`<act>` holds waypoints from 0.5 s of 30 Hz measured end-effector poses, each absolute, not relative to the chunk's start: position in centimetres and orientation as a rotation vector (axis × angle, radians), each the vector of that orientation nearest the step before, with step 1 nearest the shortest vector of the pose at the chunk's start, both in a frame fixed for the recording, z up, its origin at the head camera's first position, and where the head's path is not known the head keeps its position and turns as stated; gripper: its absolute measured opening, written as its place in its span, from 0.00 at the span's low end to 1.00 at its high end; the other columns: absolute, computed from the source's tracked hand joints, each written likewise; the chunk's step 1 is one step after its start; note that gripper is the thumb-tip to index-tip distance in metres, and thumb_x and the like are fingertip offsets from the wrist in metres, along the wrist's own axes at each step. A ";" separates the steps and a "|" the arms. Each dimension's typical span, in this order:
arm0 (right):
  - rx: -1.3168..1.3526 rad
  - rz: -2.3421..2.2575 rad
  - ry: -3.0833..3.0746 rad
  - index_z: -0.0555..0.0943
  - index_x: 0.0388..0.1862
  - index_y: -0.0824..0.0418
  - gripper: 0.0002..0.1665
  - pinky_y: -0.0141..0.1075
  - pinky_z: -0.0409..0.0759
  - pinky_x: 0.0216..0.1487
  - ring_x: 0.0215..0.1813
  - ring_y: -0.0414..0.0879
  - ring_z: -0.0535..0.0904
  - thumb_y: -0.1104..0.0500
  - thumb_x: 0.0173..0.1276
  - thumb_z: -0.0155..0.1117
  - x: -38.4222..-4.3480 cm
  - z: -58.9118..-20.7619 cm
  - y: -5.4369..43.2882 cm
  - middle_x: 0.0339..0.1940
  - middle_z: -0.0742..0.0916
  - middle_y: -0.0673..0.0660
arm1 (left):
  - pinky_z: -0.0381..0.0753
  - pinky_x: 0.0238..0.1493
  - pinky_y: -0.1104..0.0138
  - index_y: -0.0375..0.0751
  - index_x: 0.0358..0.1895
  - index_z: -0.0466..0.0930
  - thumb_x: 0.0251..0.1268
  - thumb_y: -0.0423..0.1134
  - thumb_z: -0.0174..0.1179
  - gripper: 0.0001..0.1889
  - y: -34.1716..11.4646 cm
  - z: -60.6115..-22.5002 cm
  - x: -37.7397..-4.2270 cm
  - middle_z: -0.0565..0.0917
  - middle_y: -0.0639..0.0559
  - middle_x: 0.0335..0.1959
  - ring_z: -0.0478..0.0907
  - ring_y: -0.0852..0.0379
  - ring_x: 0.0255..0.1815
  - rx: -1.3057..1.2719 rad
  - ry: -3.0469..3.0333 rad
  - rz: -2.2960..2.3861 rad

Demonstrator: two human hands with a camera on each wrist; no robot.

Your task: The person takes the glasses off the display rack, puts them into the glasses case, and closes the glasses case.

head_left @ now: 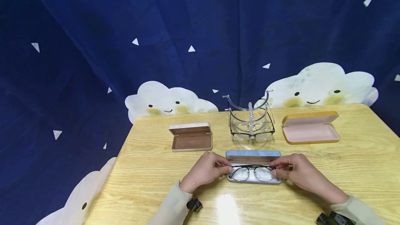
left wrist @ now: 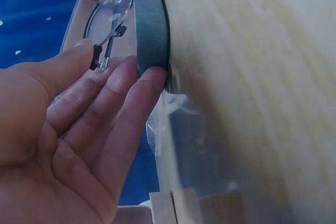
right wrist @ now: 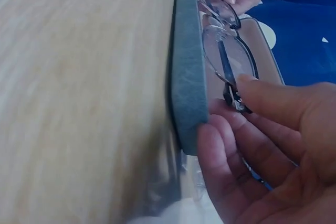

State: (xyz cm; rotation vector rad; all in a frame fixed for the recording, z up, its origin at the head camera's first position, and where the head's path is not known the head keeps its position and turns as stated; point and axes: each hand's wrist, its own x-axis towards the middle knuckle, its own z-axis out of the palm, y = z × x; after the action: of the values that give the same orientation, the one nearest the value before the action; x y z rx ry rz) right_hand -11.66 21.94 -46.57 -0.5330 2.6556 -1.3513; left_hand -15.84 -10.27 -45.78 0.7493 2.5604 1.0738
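A pair of dark-rimmed eyeglasses (head_left: 252, 173) sits low in an open blue glasses case (head_left: 253, 153), its temples folded behind the lenses. My left hand (head_left: 210, 170) pinches the left end of the frame between thumb and fingers. At the other end, my right hand (head_left: 298, 172) pinches the right hinge the same way. In the left wrist view, fingertips of the left hand also touch the end of the case's outer wall (left wrist: 151, 27). The right wrist view has a right fingertip against the opposite end of that wall (right wrist: 190, 72).
Behind the blue case stands a clear display stand (head_left: 251, 114) bearing another pair of glasses (head_left: 264, 134). An open brown-lined case (head_left: 191, 142) lies at the back left. To the back right is an open yellow case (head_left: 310, 133) with pink lining. A dark blue curtain hangs behind the table.
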 end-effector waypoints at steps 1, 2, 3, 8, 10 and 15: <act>-0.502 -1.359 2.653 0.90 0.49 0.66 0.15 0.30 0.83 0.30 0.31 0.30 0.80 0.64 0.64 0.75 -11.6 -46.5 21.8 0.33 0.92 0.50 | 0.80 0.34 0.78 0.49 0.40 0.93 0.71 0.44 0.69 0.07 -10.3 -45.8 -15.9 0.93 0.59 0.33 0.80 0.77 0.27 0.746 2.564 1.080; -0.473 -1.364 2.652 0.89 0.50 0.66 0.15 0.31 0.82 0.27 0.29 0.31 0.80 0.64 0.64 0.75 -11.5 -46.5 21.7 0.33 0.92 0.51 | 0.80 0.34 0.78 0.49 0.40 0.93 0.71 0.45 0.68 0.07 -10.3 -45.9 -15.9 0.93 0.59 0.33 0.80 0.77 0.27 0.748 2.567 1.085; -0.444 -1.365 2.659 0.89 0.50 0.66 0.16 0.31 0.81 0.26 0.29 0.31 0.80 0.63 0.64 0.75 -11.5 -46.5 21.7 0.34 0.92 0.52 | 0.80 0.34 0.79 0.49 0.40 0.93 0.71 0.45 0.68 0.07 -10.3 -46.0 -15.9 0.93 0.59 0.33 0.80 0.77 0.27 0.752 2.572 1.087; -0.325 -1.383 2.692 0.90 0.49 0.64 0.16 0.31 0.81 0.26 0.30 0.31 0.83 0.61 0.63 0.77 -11.5 -46.4 21.4 0.36 0.94 0.54 | 0.79 0.33 0.79 0.47 0.41 0.94 0.70 0.44 0.69 0.07 -10.0 -46.2 -15.9 0.93 0.58 0.32 0.79 0.78 0.26 0.743 2.610 1.106; -0.279 -1.396 2.676 0.90 0.49 0.65 0.15 0.32 0.81 0.26 0.31 0.32 0.84 0.61 0.64 0.76 -11.4 -46.4 21.3 0.37 0.94 0.55 | 0.79 0.32 0.79 0.47 0.41 0.94 0.70 0.44 0.69 0.08 -9.9 -46.3 -15.8 0.93 0.58 0.32 0.80 0.78 0.25 0.723 2.619 1.111; -0.227 -1.431 2.613 0.89 0.48 0.69 0.14 0.33 0.82 0.24 0.28 0.34 0.82 0.64 0.65 0.74 -11.4 -46.8 21.4 0.35 0.93 0.57 | 0.80 0.32 0.79 0.45 0.43 0.94 0.70 0.43 0.69 0.09 -9.6 -46.4 -15.7 0.94 0.56 0.34 0.80 0.77 0.25 0.696 2.616 1.113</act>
State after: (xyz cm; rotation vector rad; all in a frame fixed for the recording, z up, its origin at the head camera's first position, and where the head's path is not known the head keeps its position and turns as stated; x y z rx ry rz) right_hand -11.37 21.42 -46.76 -0.2270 2.6132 -1.4308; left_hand -15.74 -9.64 -46.38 0.6962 2.6161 1.1126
